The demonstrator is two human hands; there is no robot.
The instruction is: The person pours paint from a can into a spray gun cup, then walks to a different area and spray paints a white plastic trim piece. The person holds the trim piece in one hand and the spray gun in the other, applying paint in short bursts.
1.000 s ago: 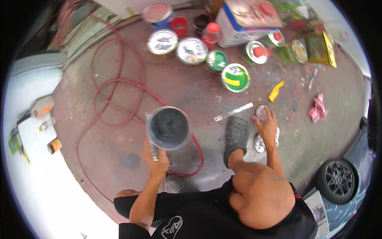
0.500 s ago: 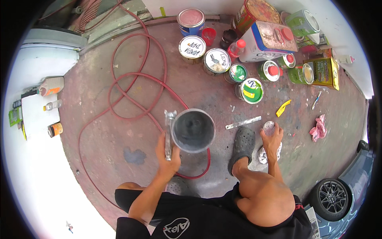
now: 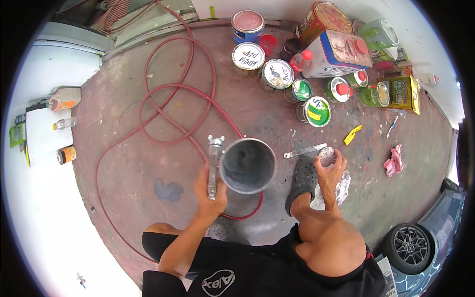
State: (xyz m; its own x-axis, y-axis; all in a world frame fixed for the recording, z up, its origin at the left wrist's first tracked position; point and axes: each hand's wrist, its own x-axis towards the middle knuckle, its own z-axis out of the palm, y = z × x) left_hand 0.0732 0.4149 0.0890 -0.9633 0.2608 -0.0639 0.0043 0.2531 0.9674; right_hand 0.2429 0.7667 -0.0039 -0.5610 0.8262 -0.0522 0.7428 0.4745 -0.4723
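My left hand [image 3: 209,192] grips a metal spray gun [image 3: 215,159] by its body, with the gun's open grey cup [image 3: 247,165] facing up beside it. Down on the floor, my right hand [image 3: 330,169] closes on a small round grey lid [image 3: 326,156], next to my grey clog [image 3: 302,180]. A flat metal stirring strip [image 3: 305,151] lies just beyond the lid. A crumpled white rag [image 3: 341,187] sits under my right wrist.
A red hose [image 3: 170,116] loops across the stained concrete floor. Several paint cans [image 3: 316,111] and tins stand at the back, with a pink rag [image 3: 394,160] and yellow scrap [image 3: 353,134] to the right. A car wheel [image 3: 408,247] is at lower right; bottles line the left.
The view has shifted, so the cans sit higher in the picture. My left hand still holds the spray gun and my right hand stays on the lid by the clog.
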